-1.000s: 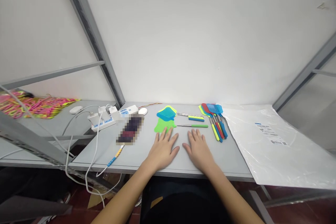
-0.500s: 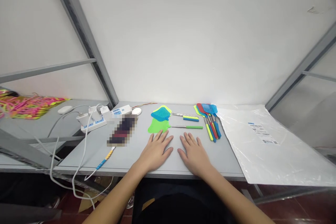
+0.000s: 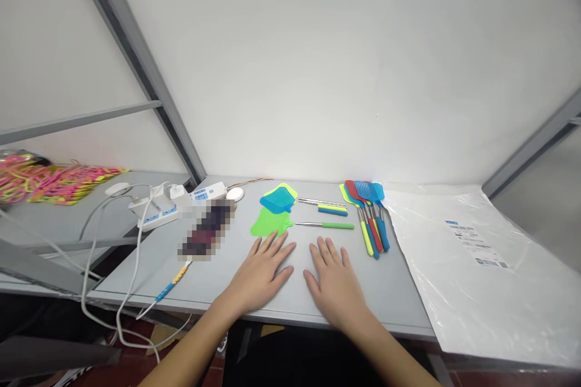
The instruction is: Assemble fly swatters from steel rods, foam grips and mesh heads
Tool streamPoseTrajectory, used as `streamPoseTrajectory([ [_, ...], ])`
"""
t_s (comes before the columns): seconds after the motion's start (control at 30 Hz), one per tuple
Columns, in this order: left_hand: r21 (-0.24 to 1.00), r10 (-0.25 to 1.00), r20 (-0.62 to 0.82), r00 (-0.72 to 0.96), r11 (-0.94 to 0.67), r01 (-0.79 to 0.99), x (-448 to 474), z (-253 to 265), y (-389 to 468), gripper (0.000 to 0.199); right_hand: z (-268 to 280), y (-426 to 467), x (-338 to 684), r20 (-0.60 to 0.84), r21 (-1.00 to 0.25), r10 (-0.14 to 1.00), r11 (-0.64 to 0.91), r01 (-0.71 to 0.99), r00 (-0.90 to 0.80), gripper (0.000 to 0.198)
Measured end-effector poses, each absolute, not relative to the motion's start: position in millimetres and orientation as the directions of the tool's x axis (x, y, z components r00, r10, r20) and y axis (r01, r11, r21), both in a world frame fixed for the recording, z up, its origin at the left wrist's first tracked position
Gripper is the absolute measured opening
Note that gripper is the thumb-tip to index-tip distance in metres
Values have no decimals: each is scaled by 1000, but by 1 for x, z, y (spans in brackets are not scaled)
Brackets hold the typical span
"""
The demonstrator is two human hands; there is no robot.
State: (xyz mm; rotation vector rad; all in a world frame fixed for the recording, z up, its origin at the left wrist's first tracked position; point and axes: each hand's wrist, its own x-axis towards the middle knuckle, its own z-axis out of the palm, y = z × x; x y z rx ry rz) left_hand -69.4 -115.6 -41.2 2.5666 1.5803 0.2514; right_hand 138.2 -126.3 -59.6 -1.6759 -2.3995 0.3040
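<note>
My left hand [image 3: 261,272] lies flat on the grey table, fingers spread and holding nothing. Its fingertips are close to a green perforated fly swatter head [image 3: 271,223]. Beyond that, a blue swatter head [image 3: 278,199] overlaps a yellow one [image 3: 289,188]. Flat on the tabletop too, my right hand [image 3: 333,275] is empty with its fingers apart. Ahead of it lies a metal rod with a green handle [image 3: 338,226], apart from the green head. Metal rods [image 3: 322,202] with yellow and blue handles [image 3: 332,210] lie farther back. Several whole fly swatters [image 3: 370,217] are bunched to the right.
A large white plastic bag [image 3: 481,278] with a printed label covers the table's right end. At left are a blurred-out phone [image 3: 207,233] on a cable, power strips [image 3: 157,213] with plugs, and a pile of pink and yellow items [image 3: 59,178]. White cables hang over the front edge.
The camera view has shifted slightly, so the table items sit a little differently in frame. Both hands stay flat on the table; nothing has been picked up.
</note>
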Motion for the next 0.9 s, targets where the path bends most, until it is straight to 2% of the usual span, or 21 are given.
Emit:
streamPoseTrajectory([
  [0.27,218,894,82,440,-447,867,-69,-43,-115,53,-66,-130,145,44,-243,931,361,900,-362,60],
  [0.6,242,889,93,448,-457,856,-70,-48,-117,53,-73,-133,148,125,-232,926,375,897,-355,58],
  [0.9,226,885,102,455,-466,855,-71,-51,-111,53,-67,-133,148,86,-224,930,368,902,-358,58],
])
